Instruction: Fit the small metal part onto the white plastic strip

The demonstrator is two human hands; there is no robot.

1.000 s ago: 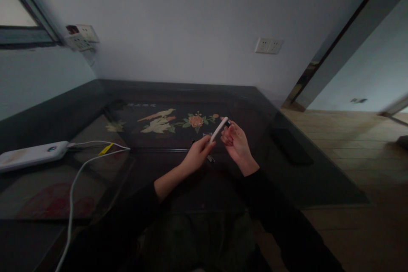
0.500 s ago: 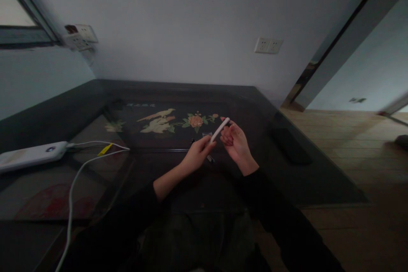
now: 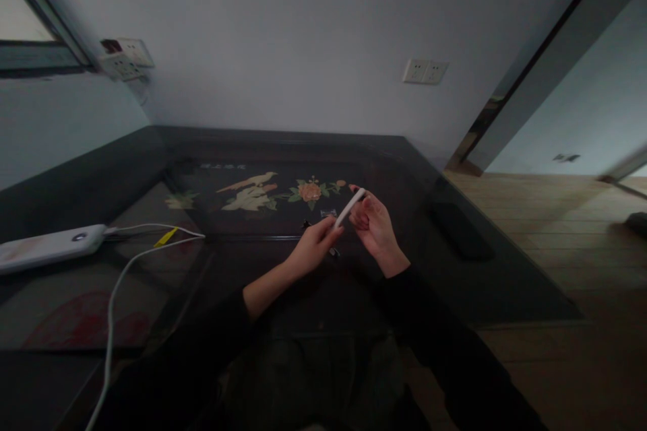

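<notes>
Dim, murky indoor light, soft focus, wide-angle bending at edges.

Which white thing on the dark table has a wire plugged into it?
The big flat white box at the far left, with a white cable plugged in. The small white stick between both hands has none.

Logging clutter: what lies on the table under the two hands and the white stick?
Below the white stick held by the left hand and right hand, a small dark item lies on the glass-topped table; the hands cover most of it.
</notes>
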